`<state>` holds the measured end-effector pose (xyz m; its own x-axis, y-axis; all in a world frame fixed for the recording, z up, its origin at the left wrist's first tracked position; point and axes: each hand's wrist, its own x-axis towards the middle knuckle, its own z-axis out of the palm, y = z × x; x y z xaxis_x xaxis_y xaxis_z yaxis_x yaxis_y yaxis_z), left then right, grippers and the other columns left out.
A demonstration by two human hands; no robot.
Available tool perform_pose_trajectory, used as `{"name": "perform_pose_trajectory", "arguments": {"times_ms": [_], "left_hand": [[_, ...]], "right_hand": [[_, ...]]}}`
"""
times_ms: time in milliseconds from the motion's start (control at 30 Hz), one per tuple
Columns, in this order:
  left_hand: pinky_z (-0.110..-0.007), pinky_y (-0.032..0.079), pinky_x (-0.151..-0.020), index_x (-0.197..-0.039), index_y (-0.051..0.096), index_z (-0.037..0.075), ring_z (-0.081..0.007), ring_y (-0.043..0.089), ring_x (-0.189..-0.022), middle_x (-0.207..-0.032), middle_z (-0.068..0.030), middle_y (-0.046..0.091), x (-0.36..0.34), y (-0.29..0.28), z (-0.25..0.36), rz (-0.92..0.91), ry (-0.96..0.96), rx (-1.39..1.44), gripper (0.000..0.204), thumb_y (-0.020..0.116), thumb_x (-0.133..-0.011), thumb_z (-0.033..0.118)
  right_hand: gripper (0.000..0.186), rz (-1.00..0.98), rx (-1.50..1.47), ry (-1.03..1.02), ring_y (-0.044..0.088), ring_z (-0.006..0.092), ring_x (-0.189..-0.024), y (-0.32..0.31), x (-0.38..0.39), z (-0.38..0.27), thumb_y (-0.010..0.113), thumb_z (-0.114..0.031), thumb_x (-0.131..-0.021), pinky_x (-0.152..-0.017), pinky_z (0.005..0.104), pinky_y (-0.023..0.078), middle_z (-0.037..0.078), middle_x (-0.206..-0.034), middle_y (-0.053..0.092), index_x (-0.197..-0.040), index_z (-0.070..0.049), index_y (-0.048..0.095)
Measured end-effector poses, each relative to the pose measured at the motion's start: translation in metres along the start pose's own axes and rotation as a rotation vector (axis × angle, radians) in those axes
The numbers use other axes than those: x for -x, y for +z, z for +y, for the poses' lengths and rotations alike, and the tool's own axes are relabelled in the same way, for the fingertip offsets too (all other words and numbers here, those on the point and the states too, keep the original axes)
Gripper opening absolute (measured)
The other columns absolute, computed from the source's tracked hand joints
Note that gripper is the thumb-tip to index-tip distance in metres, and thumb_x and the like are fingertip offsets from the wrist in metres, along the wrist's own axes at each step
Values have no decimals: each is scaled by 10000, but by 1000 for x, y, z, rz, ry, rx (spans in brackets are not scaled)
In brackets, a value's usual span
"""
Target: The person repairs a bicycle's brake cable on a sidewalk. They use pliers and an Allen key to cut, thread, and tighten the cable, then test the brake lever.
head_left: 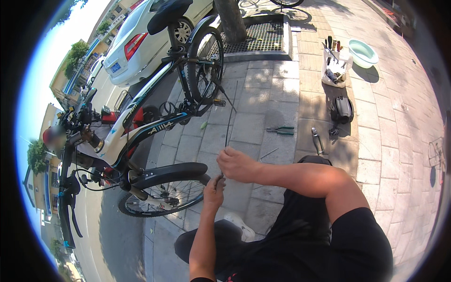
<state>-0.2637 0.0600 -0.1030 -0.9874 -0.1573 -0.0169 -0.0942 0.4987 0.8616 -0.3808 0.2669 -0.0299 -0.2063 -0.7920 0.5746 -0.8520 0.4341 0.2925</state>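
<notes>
A thin dark cable (227, 134) runs upward and away from my hands over the paving. My right hand (238, 165) is closed round it, with the fingers pinched together. Just below, my left hand (214, 191) grips the cable's near end, close to the right hand. Exactly where the cable ends inside my fingers is hidden. Left of my hands stands a white, black and blue bicycle (162, 126), its front wheel (171, 199) nearest my left hand. The cable's far part passes by the pedal (219, 102).
Green-handled pliers (284, 130), a thin metal rod (269, 153) and larger pliers (318, 142) lie on the paving. Farther right are a black bag (344, 109), a white tool container (336, 75) and a pale green basin (362, 52). A tree (230, 21) and white car (129, 49) stand beyond.
</notes>
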Motion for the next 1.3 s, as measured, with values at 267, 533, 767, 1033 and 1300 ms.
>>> {"name": "perform_pose_trajectory", "arguments": {"times_ms": [267, 533, 767, 1033, 1300], "left_hand": [[-334, 569, -832, -1261, 701, 4, -188, 741, -943, -1047, -110, 762, 17, 3, -6, -12, 96, 77, 258, 636, -1055, 146], [-408, 545, -818, -1235, 708, 48, -350, 708, -962, -1020, -181, 731, 45, 19, -14, 51, 223, -96, 238, 649, -1036, 165], [-411, 540, -826, -1228, 716, 47, -357, 699, -962, -1051, -184, 716, 50, 20, 4, 29, 151, -108, 242, 667, -1036, 185], [-382, 549, -879, -1276, 726, 49, -300, 728, -1008, -1079, -164, 744, 58, 36, -28, -53, -103, -144, 287, 659, -1029, 179], [-400, 544, -882, -1248, 723, 51, -346, 707, -1029, -1098, -177, 729, 44, 40, -12, -41, 0, -178, 266, 650, -1044, 206]], "right_hand": [[342, 100, -254, 302, 387, 454, -1464, -39, -24, 39, 695, -97, -841, -1236, 589, 289, 218, -1467, 503, -1173, -19, 668], [511, 175, -1662, 1092, 718, 238, -1032, -15, -26, 60, 545, -131, -1078, -890, 375, 607, 200, -1221, 652, -1561, -26, 412], [509, 257, -1634, 1274, 708, 177, -756, -16, -33, 59, 485, -144, -1104, -701, 322, 610, 110, -966, 681, -1569, 8, 344], [332, 172, -1707, 1150, 601, 80, -676, -11, -40, 66, 577, -176, -1075, -626, 265, 524, 26, -859, 640, -1352, 2, 621], [301, 232, -1720, 1153, 601, 76, -695, -8, -28, 76, 576, -171, -1075, -658, 274, 554, 25, -864, 633, -1325, -15, 640]]}}
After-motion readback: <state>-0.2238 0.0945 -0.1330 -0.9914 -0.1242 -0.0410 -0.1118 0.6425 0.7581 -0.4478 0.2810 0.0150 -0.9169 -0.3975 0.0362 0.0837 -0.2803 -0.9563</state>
